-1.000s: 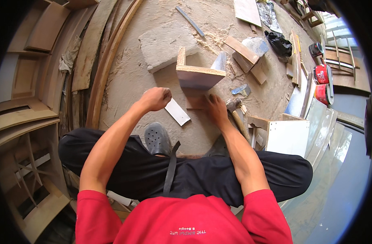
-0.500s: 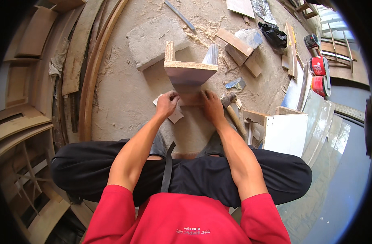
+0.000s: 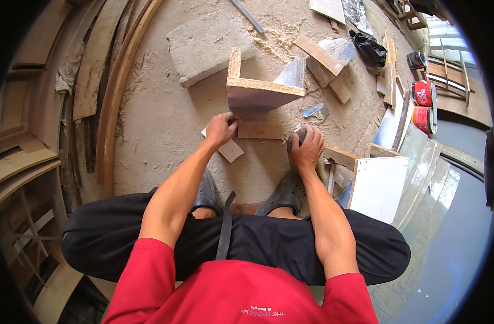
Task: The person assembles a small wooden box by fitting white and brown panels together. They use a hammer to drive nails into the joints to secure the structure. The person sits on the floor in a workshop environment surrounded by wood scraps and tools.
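Note:
A three-sided wooden box frame (image 3: 264,96) stands in front of me, its raw edges facing up. At its near side lies a small brown board (image 3: 260,130). My left hand (image 3: 222,130) is closed in a pinch by the board's left end; whatever is between its fingertips is too small to make out. Beneath that hand a pale thin wood piece (image 3: 231,152) lies on the floor. My right hand (image 3: 308,148) is wrapped round a hammer at its dark head (image 3: 298,135), right of the board; most of the handle is hidden.
A concrete block (image 3: 206,46) lies beyond the frame. Wood offcuts (image 3: 320,56) rest on another block at far right. A white-sided wooden box (image 3: 377,186) stands right of my knee, with paint cans (image 3: 422,93) farther off. Long planks (image 3: 125,92) line the left side.
My right hand has left the board and moved right onto the hammer. My left hand stays pinched near the board's left end. The view has shifted slightly.

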A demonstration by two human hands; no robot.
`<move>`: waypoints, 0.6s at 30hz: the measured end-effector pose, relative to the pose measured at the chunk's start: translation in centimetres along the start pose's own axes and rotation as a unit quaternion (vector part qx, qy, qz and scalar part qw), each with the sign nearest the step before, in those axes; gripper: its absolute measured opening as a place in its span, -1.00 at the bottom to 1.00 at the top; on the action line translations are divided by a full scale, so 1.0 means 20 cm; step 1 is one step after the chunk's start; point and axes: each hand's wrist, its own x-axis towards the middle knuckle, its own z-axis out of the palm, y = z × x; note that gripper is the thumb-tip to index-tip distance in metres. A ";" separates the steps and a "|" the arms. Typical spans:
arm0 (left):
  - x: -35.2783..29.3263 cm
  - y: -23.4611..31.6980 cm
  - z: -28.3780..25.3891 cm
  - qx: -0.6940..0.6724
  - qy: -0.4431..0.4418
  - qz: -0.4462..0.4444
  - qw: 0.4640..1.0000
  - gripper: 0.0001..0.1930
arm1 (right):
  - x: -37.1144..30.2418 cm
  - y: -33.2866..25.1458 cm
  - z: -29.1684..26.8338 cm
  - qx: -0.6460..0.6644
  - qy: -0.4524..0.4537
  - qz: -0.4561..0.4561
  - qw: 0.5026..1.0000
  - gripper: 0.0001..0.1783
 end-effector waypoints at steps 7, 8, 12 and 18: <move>0.06 -0.02 -0.03 -0.001 -0.034 0.019 0.999 -0.75 | -0.08 0.11 0.03 0.022 -0.041 0.098 0.994 -0.43; 0.06 -0.04 -0.03 -0.003 -0.038 0.015 0.999 -0.75 | -0.09 0.11 0.04 0.026 -0.061 0.103 0.993 -0.42; 0.08 -0.07 -0.04 -0.022 -0.039 0.013 0.999 -0.75 | -0.12 0.12 0.05 0.024 -0.074 0.097 0.992 -0.39; 0.08 -0.06 -0.04 -0.020 -0.049 -0.003 0.999 -0.74 | -0.12 0.12 0.04 0.027 -0.074 0.081 0.994 -0.37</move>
